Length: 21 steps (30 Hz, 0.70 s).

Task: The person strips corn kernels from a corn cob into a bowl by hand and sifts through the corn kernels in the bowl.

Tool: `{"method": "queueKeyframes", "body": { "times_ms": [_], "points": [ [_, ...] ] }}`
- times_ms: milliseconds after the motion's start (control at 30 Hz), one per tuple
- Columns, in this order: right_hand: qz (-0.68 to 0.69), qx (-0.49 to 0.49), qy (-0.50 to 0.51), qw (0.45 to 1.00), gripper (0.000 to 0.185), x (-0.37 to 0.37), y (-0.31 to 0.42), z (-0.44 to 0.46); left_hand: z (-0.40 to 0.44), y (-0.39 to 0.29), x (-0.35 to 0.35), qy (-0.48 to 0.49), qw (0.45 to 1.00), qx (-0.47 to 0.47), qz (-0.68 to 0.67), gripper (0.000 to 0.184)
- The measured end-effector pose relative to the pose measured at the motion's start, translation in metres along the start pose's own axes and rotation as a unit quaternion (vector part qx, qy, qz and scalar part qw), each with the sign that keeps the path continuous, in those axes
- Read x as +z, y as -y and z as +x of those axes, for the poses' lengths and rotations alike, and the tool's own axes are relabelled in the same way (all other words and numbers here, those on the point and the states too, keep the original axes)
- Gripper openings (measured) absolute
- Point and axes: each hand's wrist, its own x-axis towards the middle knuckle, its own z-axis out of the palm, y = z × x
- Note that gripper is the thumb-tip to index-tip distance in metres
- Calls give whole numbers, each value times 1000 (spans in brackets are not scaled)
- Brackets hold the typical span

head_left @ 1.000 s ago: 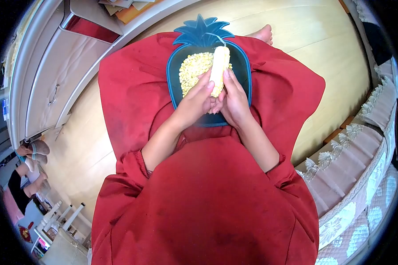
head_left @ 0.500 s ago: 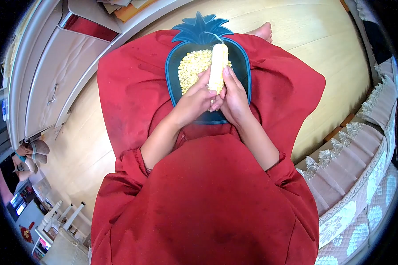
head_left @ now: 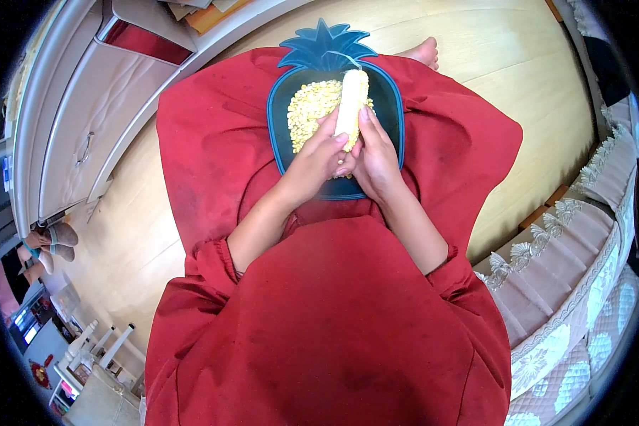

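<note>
A corn cob [head_left: 353,99], pale and largely stripped along its visible side, stands nearly upright between my hands, with a thin husk strand at its top. My left hand [head_left: 314,162] is closed round its lower left side, the thumb lying on the cob. My right hand [head_left: 378,160] grips the lower right side, its thumb near the remaining kernels. Both hands are over a dark blue pineapple-shaped tray [head_left: 277,135] resting on the red cloth of my lap. Loose yellow kernels [head_left: 311,112] are heaped in the tray's left part.
Red cloth [head_left: 213,142] spreads over my legs, and a bare foot [head_left: 424,52] shows beyond it. A pale cabinet [head_left: 85,121] is at the left, slippers [head_left: 62,241] below it. A sofa with lace trim [head_left: 547,263] stands at the right.
My left thumb has shifted slightly on the cob. The tray and cob have moved a little up in view since the first frame. At the far left, another person's legs have moved mostly out of sight.
</note>
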Motion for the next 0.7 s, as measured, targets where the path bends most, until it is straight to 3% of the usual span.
{"method": "queueKeyframes", "body": {
  "times_ms": [133, 300, 400, 500, 700],
  "points": [
    [33, 10, -26, 999, 45, 5, 3, 1, 3, -2, -4, 51, 995, 18, -82, 63],
    [25, 15, 9, 1000, 45, -9, -2, 2, 6, 1, -10, 44, 996, 15, -72, 65],
    [0, 23, -26, 999, 45, 6, 9, -5, 5, 1, -9, 24, 999, 7, -30, 62],
    [-6, 22, 24, 999, 45, -5, 7, -3, 5, 0, -10, 10, 999, 1, -45, 60],
    [-6, 25, -29, 999, 47, -2, 3, -1, 4, -4, -9, 21, 997, 9, -75, 63]
  ]
}}
